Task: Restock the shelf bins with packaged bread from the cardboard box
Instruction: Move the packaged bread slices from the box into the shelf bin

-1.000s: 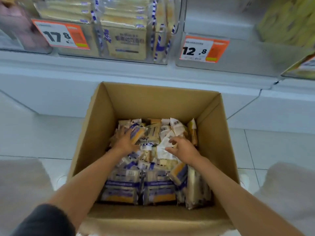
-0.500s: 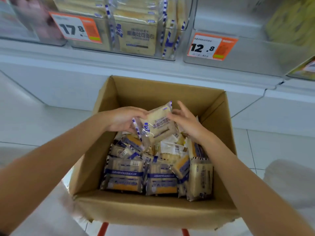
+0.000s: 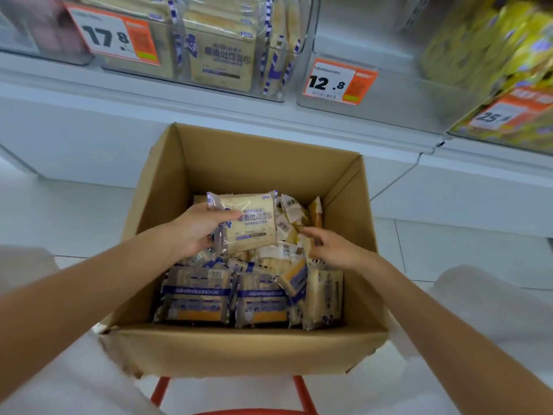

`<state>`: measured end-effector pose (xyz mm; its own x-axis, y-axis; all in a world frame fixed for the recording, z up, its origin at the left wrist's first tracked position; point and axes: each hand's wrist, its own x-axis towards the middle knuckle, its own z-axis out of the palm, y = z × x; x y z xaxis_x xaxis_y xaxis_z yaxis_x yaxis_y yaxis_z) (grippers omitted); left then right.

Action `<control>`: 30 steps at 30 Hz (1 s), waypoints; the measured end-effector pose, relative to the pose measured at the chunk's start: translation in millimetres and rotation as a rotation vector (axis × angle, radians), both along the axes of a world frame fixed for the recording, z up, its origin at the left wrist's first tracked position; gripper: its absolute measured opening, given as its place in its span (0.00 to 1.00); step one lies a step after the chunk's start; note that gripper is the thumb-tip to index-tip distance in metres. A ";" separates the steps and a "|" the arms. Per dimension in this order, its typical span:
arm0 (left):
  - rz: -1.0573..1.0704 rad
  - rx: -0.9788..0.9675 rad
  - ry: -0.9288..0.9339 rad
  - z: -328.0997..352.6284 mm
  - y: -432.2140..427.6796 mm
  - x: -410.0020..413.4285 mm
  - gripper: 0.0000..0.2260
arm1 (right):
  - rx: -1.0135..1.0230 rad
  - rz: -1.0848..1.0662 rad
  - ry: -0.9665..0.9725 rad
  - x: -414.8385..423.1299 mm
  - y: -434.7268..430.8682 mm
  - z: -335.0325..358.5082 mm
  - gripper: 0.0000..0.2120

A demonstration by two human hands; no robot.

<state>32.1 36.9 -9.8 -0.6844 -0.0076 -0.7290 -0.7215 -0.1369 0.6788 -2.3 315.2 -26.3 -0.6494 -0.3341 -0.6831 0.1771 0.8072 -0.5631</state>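
An open cardboard box (image 3: 239, 348) holds several bread packs (image 3: 197, 298) in clear wrap with blue stripes. My left hand (image 3: 194, 232) grips one bread pack (image 3: 254, 223) by its left edge, label facing me, just above the pile. My right hand (image 3: 332, 248) reaches down into the right side of the box, fingers loosely spread over the packs there, holding nothing that I can see. Above the box, a clear shelf bin (image 3: 227, 52) is stocked with the same bread behind a 17.8 price tag (image 3: 113, 37).
A second clear bin with a 12.8 tag (image 3: 338, 82) stands right of the stocked one and looks bare inside. Yellow packs (image 3: 493, 43) fill the far-right shelf. The box rests on a red-framed stool (image 3: 161, 390). White floor tiles lie on both sides.
Both hands dug into the pile, then lifted one pack together. Now the right hand has let go and dropped back toward the packs, while the left hand alone holds the pack upright.
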 end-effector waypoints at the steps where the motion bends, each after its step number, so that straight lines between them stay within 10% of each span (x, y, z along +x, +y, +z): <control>1: -0.007 -0.014 -0.007 -3.6 0.4 -1.1 0.19 | 0.090 0.080 -0.039 5.1 8.2 -8.6 0.32; 7: -0.014 -0.071 -0.027 -14.9 4.0 3.2 0.13 | 0.226 0.267 0.164 -4.8 5.9 -28.0 0.17; 11: 0.041 -0.095 0.013 -18.4 0.2 4.4 0.16 | -0.138 -0.046 0.208 -29.3 -13.3 -6.9 0.09; 16: 0.080 0.067 0.065 -6.2 -5.5 -1.8 0.19 | -0.522 -0.459 0.178 -36.5 -57.7 17.3 0.10; 23: -0.024 0.007 0.237 21.9 -4.6 -9.0 0.17 | -0.426 -0.586 0.112 -34.1 -113.8 26.6 0.20; 30: 0.111 -0.297 0.438 41.7 -20.7 -20.5 0.15 | -0.628 -0.335 -0.230 -42.8 -116.2 59.5 0.29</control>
